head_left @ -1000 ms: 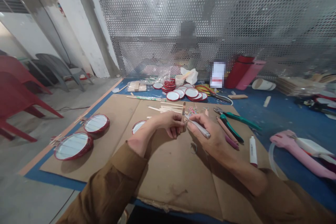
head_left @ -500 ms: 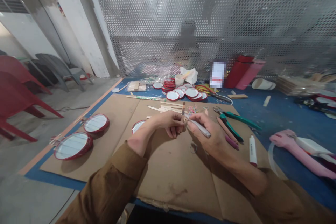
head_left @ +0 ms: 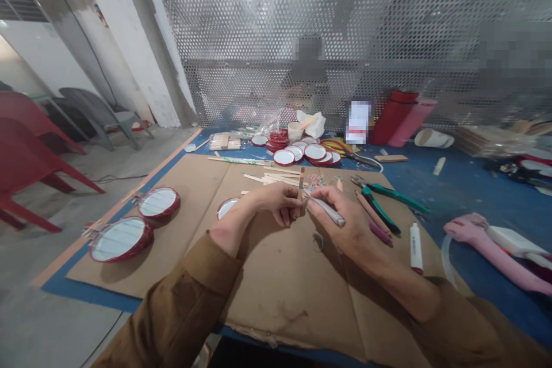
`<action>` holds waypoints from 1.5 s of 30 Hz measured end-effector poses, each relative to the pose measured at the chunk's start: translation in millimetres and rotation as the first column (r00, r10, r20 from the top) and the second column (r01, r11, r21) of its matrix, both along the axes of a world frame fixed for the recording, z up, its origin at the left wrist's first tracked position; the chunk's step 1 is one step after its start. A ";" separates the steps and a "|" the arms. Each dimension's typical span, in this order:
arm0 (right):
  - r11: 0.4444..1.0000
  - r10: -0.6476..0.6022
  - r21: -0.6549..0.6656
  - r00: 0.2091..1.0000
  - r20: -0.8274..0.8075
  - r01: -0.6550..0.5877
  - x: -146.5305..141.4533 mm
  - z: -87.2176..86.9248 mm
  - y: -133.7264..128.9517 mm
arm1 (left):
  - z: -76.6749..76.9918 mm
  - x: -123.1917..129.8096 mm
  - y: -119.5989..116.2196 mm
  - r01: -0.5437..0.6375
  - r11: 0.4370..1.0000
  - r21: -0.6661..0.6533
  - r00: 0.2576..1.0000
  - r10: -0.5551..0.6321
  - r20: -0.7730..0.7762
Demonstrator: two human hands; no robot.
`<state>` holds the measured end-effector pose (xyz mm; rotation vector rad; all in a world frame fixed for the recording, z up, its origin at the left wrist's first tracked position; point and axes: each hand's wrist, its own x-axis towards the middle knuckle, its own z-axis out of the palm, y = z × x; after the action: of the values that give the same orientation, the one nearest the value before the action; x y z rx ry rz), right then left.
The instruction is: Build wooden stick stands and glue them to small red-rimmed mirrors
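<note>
Over the cardboard sheet (head_left: 276, 287), my left hand (head_left: 281, 201) is closed around a flat wooden craft stick (head_left: 302, 177), which stands upright out of the fingers. My right hand (head_left: 345, 215) grips a slim tool with a pale grey handle (head_left: 331, 213), which looks like a utility knife. Its tip meets the stick between my two hands; the exact contact is too small to make out. Behind my hands lie several loose pale sticks (head_left: 280, 177) and a little heap of coloured bits (head_left: 317, 181). A white disc with a red rim (head_left: 227, 207) is partly hidden by my left wrist.
Two round red-rimmed pieces with sticks and strings (head_left: 118, 240) sit at the left. On the right are green-handled pliers (head_left: 379, 213), a white marker (head_left: 416, 247) and a pink glue gun (head_left: 491, 250). Red-rimmed discs (head_left: 315, 152), a phone (head_left: 357, 122) and a red bottle (head_left: 393, 118) stand behind.
Hardly anything differs. Both hands keep their place and grip, with the tool's tip still at the stick.
</note>
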<state>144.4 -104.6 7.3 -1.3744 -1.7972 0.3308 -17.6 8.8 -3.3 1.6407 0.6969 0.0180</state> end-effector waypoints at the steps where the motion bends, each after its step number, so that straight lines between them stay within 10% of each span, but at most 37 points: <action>1: 1.000 -0.001 0.008 1.000 0.008 0.001 0.0 0.3 -0.4 | -0.5 -0.1 0.1 0.001 1.000 -0.002 1.000 -0.001 0.002; 45: 1.000 0.002 -0.018 1.000 -0.030 -0.002 5.3 -6.7 3.7 | -2.6 0.8 0.8 0.018 0.999 0.045 1.000 -0.017 -0.023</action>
<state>149.7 -100.9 0.6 -1.3733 -1.7754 0.3672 -16.7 9.5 -6.0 1.6928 0.7034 0.0029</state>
